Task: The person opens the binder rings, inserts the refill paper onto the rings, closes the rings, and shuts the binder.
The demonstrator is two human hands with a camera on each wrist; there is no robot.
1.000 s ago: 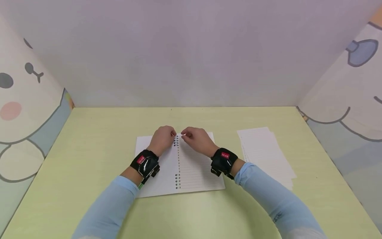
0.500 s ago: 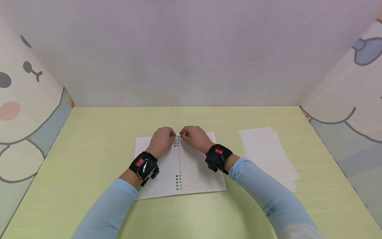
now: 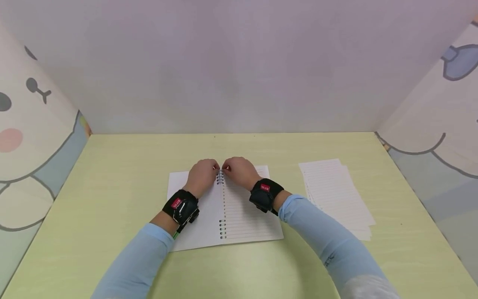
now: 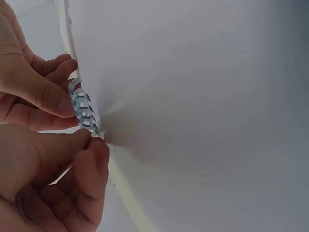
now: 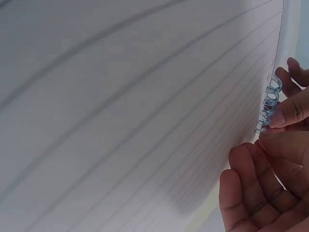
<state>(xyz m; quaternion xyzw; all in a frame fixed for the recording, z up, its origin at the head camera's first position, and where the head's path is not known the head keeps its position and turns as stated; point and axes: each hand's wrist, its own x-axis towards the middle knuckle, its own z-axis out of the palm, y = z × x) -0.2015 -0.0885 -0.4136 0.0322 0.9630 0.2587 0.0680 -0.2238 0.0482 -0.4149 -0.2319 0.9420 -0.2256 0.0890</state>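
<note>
An open loose-leaf notebook (image 3: pixel 196 230) lies on the table, with a plain left page and a lined right page (image 3: pixel 250 226). Clear bluish binder rings (image 4: pixel 83 107) join its far end, and both hands meet there. My left hand (image 3: pixel 201 176) pinches the rings from the left with thumb and fingertips. From the other side my right hand (image 3: pixel 240 172) grips the same rings, its thumb against the plastic. In the right wrist view the rings (image 5: pixel 269 104) run between the two thumbs. The fingers partly hide the ring ends.
A second set of binder rings (image 3: pixel 223 229) sits at the near end of the spine. Several loose lined sheets (image 3: pixel 337 195) lie fanned to the right on the pale green table (image 3: pixel 123 166). A plain wall (image 3: pixel 231 66) rises behind, with cartoon-printed panels at both sides.
My right hand has shifted slightly left, closing up to the far rings and the left hand. The left hand has stayed nearly in place.
</note>
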